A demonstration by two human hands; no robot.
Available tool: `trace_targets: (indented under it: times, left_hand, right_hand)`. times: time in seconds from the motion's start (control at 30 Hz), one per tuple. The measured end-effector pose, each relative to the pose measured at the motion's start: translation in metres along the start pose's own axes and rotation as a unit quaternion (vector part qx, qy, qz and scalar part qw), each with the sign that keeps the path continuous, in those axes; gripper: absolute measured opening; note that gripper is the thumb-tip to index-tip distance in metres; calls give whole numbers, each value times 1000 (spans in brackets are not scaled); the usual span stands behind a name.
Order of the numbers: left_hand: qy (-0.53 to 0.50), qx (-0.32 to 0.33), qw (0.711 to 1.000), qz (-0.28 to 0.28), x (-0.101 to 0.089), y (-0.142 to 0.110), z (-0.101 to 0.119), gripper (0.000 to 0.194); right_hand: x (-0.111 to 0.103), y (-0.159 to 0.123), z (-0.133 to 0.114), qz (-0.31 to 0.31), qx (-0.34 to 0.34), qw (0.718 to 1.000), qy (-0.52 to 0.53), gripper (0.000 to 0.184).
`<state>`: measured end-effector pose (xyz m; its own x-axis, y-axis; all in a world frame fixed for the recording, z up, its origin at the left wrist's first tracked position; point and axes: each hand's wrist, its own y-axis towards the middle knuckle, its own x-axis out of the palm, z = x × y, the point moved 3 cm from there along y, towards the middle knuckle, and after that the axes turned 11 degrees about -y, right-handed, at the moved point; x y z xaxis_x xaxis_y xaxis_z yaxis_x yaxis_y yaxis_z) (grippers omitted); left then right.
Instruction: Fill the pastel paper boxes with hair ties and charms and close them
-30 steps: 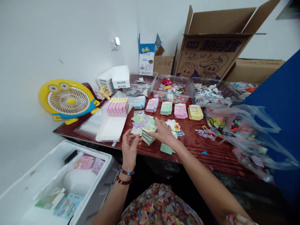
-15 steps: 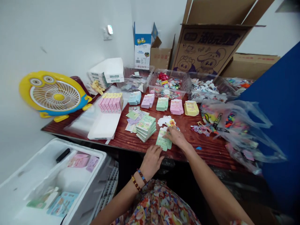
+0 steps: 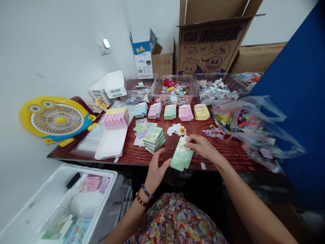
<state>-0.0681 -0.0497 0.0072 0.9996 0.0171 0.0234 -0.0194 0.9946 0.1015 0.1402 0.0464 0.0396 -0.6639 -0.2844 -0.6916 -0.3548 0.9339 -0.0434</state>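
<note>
A flat, unfolded green carton (image 3: 179, 158) with a printed cartoon figure is pinched at its upper right edge by my right hand (image 3: 199, 146). It is tilted above the table's front edge. My left hand (image 3: 156, 171), with beaded bracelets on the wrist, is just left of the carton, its thumb and fingers apart and nothing in it. Beyond my left hand stands a stack of folded green boxes (image 3: 153, 138), with loose printed cards (image 3: 139, 128) behind it. White die-cut stickers (image 3: 177, 129) lie past the carton.
Stacks of flat cartons, including a pink one (image 3: 186, 112) and a yellow one (image 3: 201, 112), line the table. Behind them are clear bins (image 3: 175, 98) of small items. A plastic bag (image 3: 256, 125) lies right, a yellow fan (image 3: 58, 118) left, and a foam box (image 3: 111, 173) lower left.
My right hand has lifted the green carton off the table and towards me. My left hand has opened its fingers and come slightly left. The camera view has shifted.
</note>
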Motion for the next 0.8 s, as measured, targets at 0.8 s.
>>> trace_targets:
  times: [0.8]
  left_hand:
    - [-90,-25,988,-120,49,-4,19,57]
  right_hand:
    - [-13,-73,-21,-48,-95,994,-38,25]
